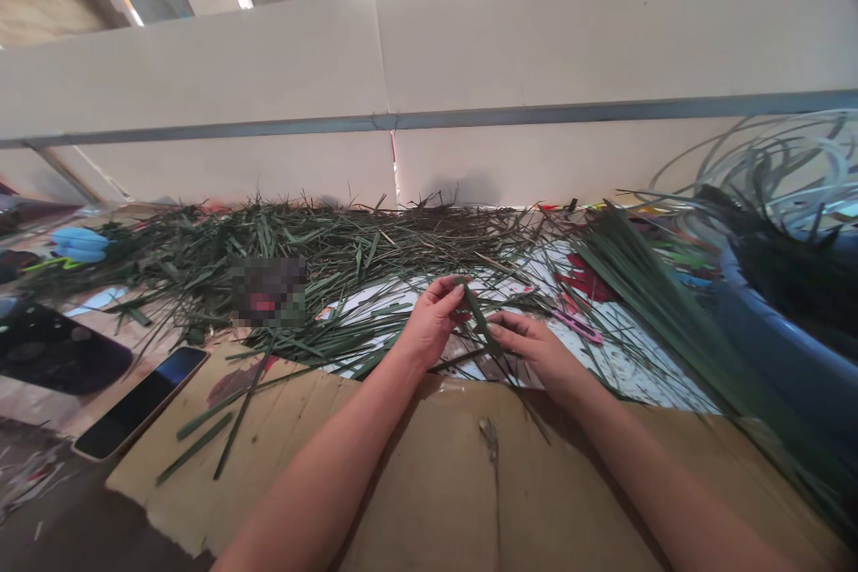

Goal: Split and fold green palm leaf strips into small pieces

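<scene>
From my remote seat I've got the left hand (pixel 439 317) up front, the higher of the pair, its thumb (pixel 457 294) pressed toward the forefinger in a snug pinch! Just right of it and a touch lower, not meeting it, my right hand (pixel 533 344) points fingers leftward, thumb and fingertips drawn together as well. Behind the hands, my bare left forearm (pixel 335 456) and right forearm (pixel 636 451) slant back, spreading wide apart toward the body.
</scene>
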`<action>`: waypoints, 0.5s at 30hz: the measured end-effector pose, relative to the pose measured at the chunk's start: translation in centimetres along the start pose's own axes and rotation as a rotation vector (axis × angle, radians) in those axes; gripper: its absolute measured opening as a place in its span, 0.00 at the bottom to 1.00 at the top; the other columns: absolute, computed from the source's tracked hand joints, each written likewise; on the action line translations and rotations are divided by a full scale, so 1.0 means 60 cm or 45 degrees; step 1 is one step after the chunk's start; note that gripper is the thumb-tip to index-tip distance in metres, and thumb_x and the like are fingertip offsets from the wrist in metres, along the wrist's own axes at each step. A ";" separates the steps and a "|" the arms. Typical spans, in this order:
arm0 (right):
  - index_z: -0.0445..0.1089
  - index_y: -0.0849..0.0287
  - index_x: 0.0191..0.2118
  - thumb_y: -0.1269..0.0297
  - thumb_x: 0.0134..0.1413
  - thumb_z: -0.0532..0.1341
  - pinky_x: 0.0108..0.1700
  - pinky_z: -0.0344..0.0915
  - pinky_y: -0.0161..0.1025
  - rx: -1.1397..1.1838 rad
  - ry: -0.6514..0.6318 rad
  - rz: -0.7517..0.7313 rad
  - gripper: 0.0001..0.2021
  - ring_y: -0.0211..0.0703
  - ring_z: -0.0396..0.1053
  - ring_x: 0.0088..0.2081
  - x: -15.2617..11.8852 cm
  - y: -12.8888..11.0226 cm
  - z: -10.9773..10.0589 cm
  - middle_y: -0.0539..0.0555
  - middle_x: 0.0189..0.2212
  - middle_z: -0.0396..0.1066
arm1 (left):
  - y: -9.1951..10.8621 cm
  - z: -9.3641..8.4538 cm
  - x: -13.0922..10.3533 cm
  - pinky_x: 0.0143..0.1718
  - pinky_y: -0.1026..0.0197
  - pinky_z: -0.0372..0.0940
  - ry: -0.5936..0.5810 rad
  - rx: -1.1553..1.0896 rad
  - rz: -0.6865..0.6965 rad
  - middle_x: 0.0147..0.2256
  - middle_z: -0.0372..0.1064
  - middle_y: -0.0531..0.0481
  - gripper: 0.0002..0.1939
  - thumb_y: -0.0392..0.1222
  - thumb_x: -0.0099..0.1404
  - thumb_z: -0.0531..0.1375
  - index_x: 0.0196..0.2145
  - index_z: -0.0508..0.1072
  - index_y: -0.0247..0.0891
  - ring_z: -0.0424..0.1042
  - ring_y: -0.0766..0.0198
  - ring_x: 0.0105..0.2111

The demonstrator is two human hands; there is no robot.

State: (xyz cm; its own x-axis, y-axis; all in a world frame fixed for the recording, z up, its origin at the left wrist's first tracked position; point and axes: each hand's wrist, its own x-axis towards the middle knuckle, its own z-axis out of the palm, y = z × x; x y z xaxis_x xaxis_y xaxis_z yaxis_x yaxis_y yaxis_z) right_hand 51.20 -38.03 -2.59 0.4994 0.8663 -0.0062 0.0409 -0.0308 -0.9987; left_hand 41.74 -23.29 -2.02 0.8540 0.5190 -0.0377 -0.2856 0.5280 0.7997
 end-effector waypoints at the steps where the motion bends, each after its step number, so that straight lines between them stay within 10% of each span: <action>1: 0.74 0.58 0.35 0.45 0.48 0.67 0.41 0.63 0.40 0.008 0.011 0.004 0.20 0.44 0.67 0.35 -0.001 -0.001 -0.001 0.51 0.32 0.73 | 0.000 0.000 0.000 0.34 0.65 0.63 0.001 0.008 -0.007 0.34 0.74 0.51 0.21 0.46 0.48 0.74 0.40 0.76 0.39 0.72 0.66 0.34; 15: 0.73 0.55 0.34 0.54 0.55 0.62 0.40 0.61 0.43 -0.772 0.357 -0.286 0.10 0.50 0.70 0.37 0.006 0.019 -0.016 0.54 0.33 0.75 | -0.009 -0.004 -0.001 0.39 0.62 0.64 -0.047 0.382 -0.032 0.37 0.76 0.48 0.24 0.50 0.51 0.71 0.44 0.78 0.36 0.73 0.65 0.33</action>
State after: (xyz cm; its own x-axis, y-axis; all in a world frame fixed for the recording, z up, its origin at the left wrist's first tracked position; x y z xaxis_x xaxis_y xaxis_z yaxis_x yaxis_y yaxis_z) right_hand 52.23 -38.25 -3.70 0.6235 0.7256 0.2913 0.6034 -0.2097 -0.7694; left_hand 41.75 -23.45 -2.63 0.8757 0.4809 -0.0421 -0.1278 0.3150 0.9404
